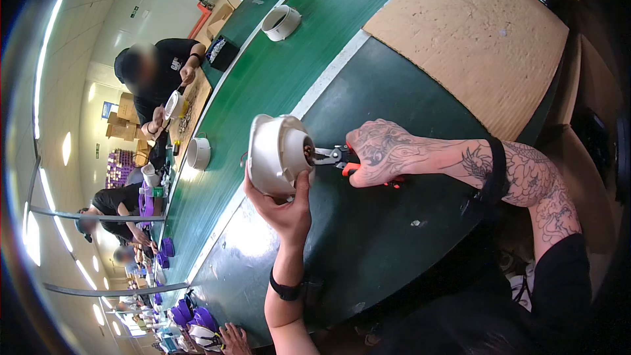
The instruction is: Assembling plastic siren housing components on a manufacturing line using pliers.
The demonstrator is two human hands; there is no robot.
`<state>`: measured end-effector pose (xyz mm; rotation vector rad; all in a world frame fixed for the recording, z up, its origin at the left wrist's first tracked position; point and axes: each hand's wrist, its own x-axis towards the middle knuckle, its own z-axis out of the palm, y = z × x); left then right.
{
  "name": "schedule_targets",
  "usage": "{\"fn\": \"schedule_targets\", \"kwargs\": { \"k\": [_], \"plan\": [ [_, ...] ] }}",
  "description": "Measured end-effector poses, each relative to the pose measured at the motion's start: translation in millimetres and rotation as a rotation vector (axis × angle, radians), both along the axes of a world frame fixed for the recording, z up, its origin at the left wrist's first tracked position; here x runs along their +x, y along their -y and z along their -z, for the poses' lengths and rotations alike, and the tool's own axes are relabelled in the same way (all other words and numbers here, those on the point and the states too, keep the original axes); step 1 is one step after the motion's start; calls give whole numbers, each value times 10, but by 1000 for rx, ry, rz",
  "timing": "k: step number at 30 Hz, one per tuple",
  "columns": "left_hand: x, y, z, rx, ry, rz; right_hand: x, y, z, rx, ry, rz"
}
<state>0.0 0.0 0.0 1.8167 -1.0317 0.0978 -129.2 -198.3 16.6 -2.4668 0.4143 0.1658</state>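
My left hand [284, 209] grips a white plastic housing [271, 152] from below, holding it tilted above the green work surface. The round opening of the housing faces right, and something copper-coloured shows inside it. In my right hand [378, 151] are pliers [335, 156] with red-orange handles, my fingers wrapped round them. The jaws of the pliers reach the rim of that opening; whether they grip anything there I cannot tell.
A green conveyor belt [240, 102] runs past the bench, carrying a white ring-shaped part [281, 23] and another white part [198, 154]. Flat cardboard [470, 39] covers the bench at the upper right. Across the belt a person [164, 79] handles a white and yellow part.
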Motion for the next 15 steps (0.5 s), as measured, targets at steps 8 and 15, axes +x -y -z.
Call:
{"fn": "schedule_targets", "kwargs": {
  "k": [8,15],
  "plan": [
    [-25,69,31,-255,-31,34,-102,55,-64,144,-5,-2],
    [-45,153,15,-172,-106,5,-118,100,21,-54,123,41]
  ]
}}
